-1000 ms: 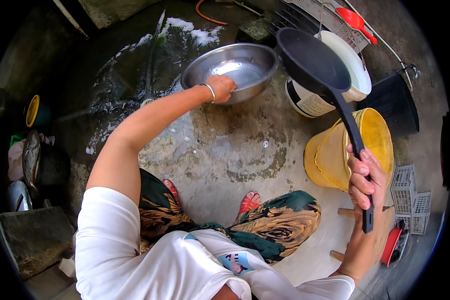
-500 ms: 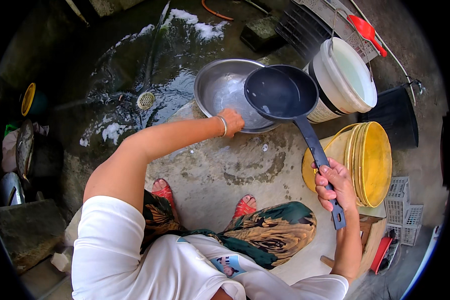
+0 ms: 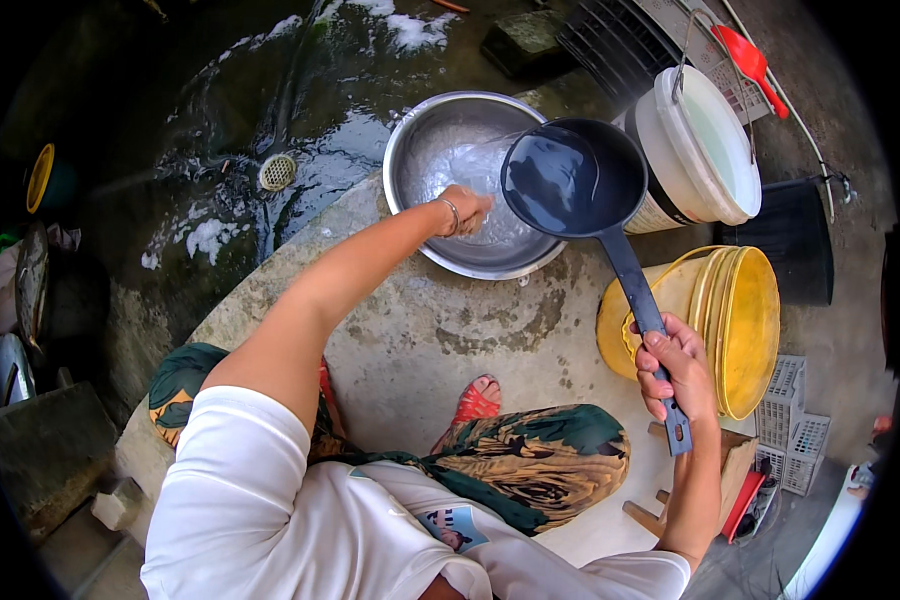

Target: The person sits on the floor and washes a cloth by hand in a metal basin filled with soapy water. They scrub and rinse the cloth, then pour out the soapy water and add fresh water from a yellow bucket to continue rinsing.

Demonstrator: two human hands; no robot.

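A round metal basin (image 3: pixel 402 160) stands on the concrete ledge in front of me, with rippling water in it. Inside it is my left hand (image 3: pixel 467 210), wearing a bracelet at the wrist; its fingers point down and are blurred by movement and water. My right hand (image 3: pixel 674 368) is wrapped around the long handle of a dark plastic water dipper (image 3: pixel 575 180). The dipper's bowl overlaps the basin's right rim, tilted left, and clear water runs from its lip into the basin.
To the right stand a white bucket (image 3: pixel 685 150) of water, a yellow bucket (image 3: pixel 705 320) and a black bucket (image 3: pixel 785 240). A red scoop (image 3: pixel 750 65) lies behind them. Wet floor with a drain (image 3: pixel 277 172) lies left of the ledge. White plastic baskets (image 3: pixel 795 420) sit at lower right.
The dipper has tipped toward the basin, and water now pours from it and spreads inside. My left hand has moved from the near rim toward the basin's middle.
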